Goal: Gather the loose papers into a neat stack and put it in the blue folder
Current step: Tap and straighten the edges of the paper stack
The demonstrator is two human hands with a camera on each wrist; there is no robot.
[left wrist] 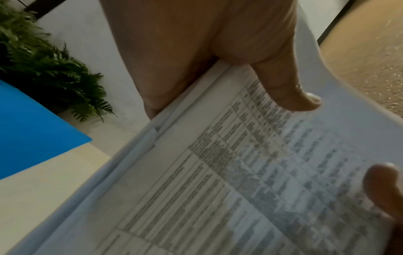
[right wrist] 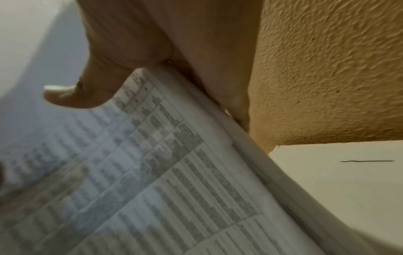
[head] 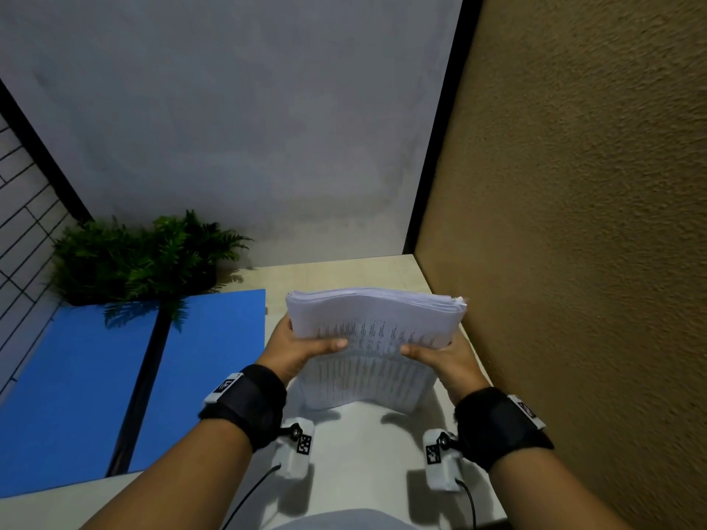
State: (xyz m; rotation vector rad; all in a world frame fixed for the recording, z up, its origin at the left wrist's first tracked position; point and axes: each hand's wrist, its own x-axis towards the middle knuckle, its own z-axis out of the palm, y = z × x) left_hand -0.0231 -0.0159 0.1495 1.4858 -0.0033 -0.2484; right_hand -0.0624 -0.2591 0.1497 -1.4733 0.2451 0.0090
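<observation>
A thick stack of printed papers stands nearly upright on the table, its lower edge on the surface and its top bending away from me. My left hand grips its left side, thumb across the printed front sheet. My right hand grips the right side the same way. In the left wrist view the stack of papers fills the frame under my left hand. The right wrist view shows the papers under my right hand. The blue folder lies open flat on the left, a dark spine down its middle.
A green fern plant sits at the back left, overlapping the folder's far edge. A rough tan wall stands close on the right, a grey wall behind. The pale table reaches my body in front.
</observation>
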